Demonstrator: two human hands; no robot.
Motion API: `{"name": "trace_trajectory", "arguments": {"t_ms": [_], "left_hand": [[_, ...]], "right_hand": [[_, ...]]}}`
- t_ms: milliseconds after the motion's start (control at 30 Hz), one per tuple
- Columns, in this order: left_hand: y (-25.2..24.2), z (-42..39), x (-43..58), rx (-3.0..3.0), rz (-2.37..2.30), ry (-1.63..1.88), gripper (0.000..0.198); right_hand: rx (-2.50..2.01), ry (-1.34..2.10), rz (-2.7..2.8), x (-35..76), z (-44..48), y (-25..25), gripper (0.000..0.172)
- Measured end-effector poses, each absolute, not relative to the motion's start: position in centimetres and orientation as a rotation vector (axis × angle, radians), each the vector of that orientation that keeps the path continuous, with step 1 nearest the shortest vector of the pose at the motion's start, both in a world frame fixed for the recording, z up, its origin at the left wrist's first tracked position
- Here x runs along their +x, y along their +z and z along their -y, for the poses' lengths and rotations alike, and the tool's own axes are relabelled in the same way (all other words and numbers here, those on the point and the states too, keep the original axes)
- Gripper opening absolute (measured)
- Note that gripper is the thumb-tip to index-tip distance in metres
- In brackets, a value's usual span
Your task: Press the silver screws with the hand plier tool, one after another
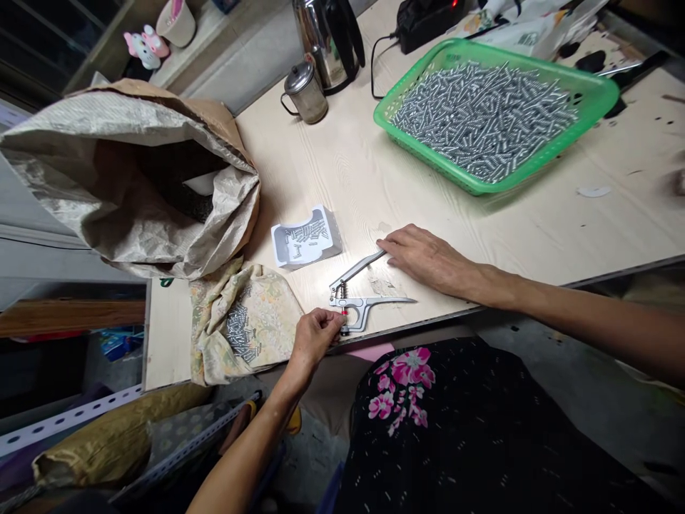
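A pair of grey snap-fastener pliers (369, 305) lies at the table's front edge, its handles spread apart, with a spring and a small red part at its head. At that head, my left hand (315, 334) has thumb and fingers pinched together; whatever sits between the fingertips is too small to make out. My right hand (428, 258) lies low over the table, its thumb and fingertips around the end of the upper handle. A white cut-open box (335, 239) with small metal springs stands just behind the pliers. More springs (242, 332) rest on a floral cloth (275, 296) beside my left hand.
A green basket (471, 184) heaped with metal springs stands at the back right. To the left is a large open sack (225, 235) with dark contents. A lidded metal cup (313, 103) and a kettle (321, 43) stand behind, near a black device (428, 21) with a cord.
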State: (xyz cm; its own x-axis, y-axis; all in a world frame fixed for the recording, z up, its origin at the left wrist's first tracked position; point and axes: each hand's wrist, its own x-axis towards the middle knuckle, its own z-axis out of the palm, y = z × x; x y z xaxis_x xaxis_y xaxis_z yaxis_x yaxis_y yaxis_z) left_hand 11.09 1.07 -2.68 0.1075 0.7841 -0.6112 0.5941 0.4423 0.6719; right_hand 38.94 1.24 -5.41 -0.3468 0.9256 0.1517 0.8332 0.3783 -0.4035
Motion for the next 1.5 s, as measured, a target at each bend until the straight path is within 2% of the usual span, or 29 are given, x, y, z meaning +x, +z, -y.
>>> {"name": "trace_trajectory", "arguments": {"t_ms": [100, 267, 400, 700, 900, 967, 1100, 1300, 1367, 1500], "left_hand": [[-2.5, -1.0, 11.3, 1.223, -1.586, 0.240, 0.042], [-2.4, -0.9, 11.2, 1.238, -1.590, 0.234, 0.043], [-2.4, -0.8, 11.1, 1.246, -1.603, 0.220, 0.044], [-2.3, -0.5, 10.7, 1.306, -1.598, 0.182, 0.044], [-1.2, 0.8, 11.1, 2.095, -1.558, 0.324, 0.025], [-0.9, 0.7, 12.3, 2.349, -1.361, 0.300, 0.031], [-1.5, -1.0, 15.5, 2.640, -0.951, 0.107, 0.061], [-2.0, -3.9, 17.7, 2.708, -0.737, -0.143, 0.068], [-2.0, -4.3, 17.7, 2.724, -0.733, -0.163, 0.064], [-2.2, -4.5, 17.9, 2.694, -0.774, -0.077, 0.042]], "right_hand": [[-1.497, 0.385, 2.313, 39.0, -1.4, -5.1, 0.031], [-1.393, 0.355, 2.421, 39.3, 0.0, -4.4, 0.074], [-1.426, 0.306, 2.458, 39.2, 1.2, -4.1, 0.084], [-1.456, 0.242, 2.478, 38.5, 2.1, -4.1, 0.065], [-1.400, 0.333, 2.442, 38.1, 2.5, -4.0, 0.055], [-1.404, 0.369, 2.428, 37.7, 2.8, -4.1, 0.049], [-1.403, 0.352, 2.376, 37.4, 3.4, -4.6, 0.050], [-1.534, 0.237, 2.333, 37.6, 4.1, -4.1, 0.065], [-1.604, 0.232, 2.342, 37.5, 3.9, -3.7, 0.056], [-1.632, 0.255, 2.386, 37.6, 2.8, -3.6, 0.023]]}}
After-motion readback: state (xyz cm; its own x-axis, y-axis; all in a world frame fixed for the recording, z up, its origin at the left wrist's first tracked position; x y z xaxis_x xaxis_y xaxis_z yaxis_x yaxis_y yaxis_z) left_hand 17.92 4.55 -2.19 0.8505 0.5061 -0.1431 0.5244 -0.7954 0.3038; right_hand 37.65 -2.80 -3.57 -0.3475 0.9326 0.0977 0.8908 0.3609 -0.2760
